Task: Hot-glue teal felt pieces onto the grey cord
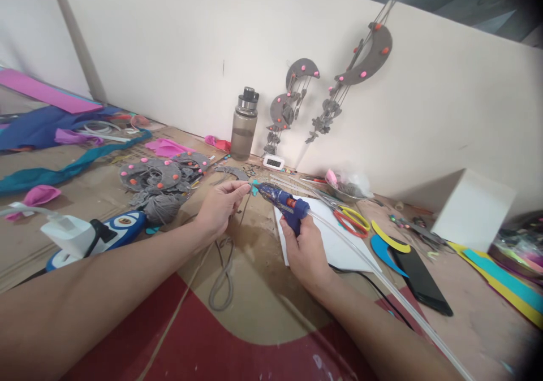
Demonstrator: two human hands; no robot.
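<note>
My right hand (309,248) is wrapped round the grip of a blue hot glue gun (280,198), with a long clear glue stick (360,248) trailing out of its back. The gun's nozzle points left, right at a small teal piece (255,187). Thumb and forefinger of my left hand (224,204) pinch at the edge of that piece; the nozzle tip seems to meet it, though contact is hard to tell. Below my left hand, a looped grey cord (227,290) hangs or lies over the table; its upper end is hidden by the fingers.
Grey crescents with pink and orange dots (155,174) and grey yarn (159,206) lie left. A water bottle (244,124) and small digital clock (274,161) stand by the wall. Right are a white board (339,239), scissors (352,223) and a phone (419,279); a power strip (123,225) sits left.
</note>
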